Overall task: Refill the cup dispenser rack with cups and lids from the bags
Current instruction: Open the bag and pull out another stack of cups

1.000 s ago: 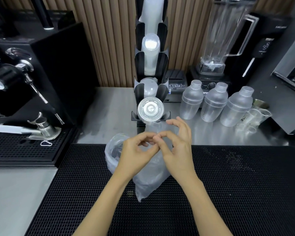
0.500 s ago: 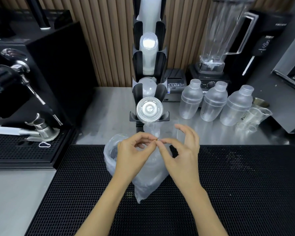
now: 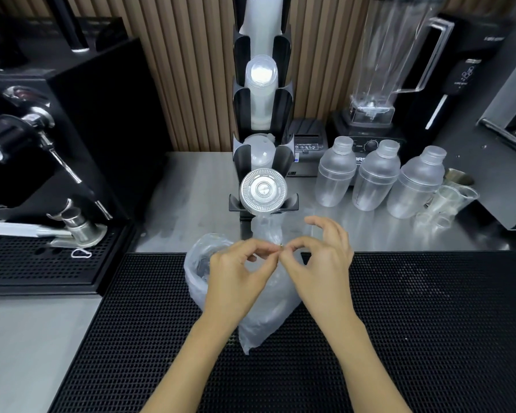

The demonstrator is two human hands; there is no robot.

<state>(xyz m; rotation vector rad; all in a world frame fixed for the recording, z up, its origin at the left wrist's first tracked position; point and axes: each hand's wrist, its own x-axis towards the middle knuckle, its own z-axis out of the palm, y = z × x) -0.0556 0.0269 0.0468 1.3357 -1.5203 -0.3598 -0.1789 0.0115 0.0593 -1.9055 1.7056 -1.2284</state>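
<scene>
1. While both hands meet over the bag, left hand [image 3: 236, 275] has thumb and forefinger pressed together on something tiny at the bag's tied neck; too small to tell what it is. Other fingers curled under.
2. Right hand [image 3: 322, 263] mirrors it: thumb and forefinger pinch the same spot, fingertips of the two hands touching or nearly so. Its remaining fingers are raised and loosely arched.
3. Clear plastic bag [image 3: 268, 311] lies on the black perforated mat [image 3: 429, 323], under and between the hands, bottom corner pointing toward the camera. Neck runs up toward the rack base.
4. Second bag [image 3: 200, 257], rounder, sits just left of the first, partly hidden behind the left hand. Contents are blurred.
5. Cup dispenser rack [image 3: 262, 114] stands upright on the steel counter [image 3: 197, 189], directly behind the bags. Black cradles stacked vertically.
6. Rack load: flat ribbed lid [image 3: 263, 189] facing out in the lowest cradle; domed lids [image 3: 258, 150] in the one above; stack of clear cups [image 3: 261, 93] above that; another white stack at the top, cut off by the frame edge.
7. Right of rack: three frosted shakers [image 3: 376, 177] in a row, small measuring cups [image 3: 447, 201] beside them, blender [image 3: 379, 70] and a small receipt printer [image 3: 309, 141] behind.
8. Left: espresso machine [image 3: 42, 129] with steam wand, portafilter [image 3: 57, 231] lying on the drip tray [image 3: 42, 263].
</scene>
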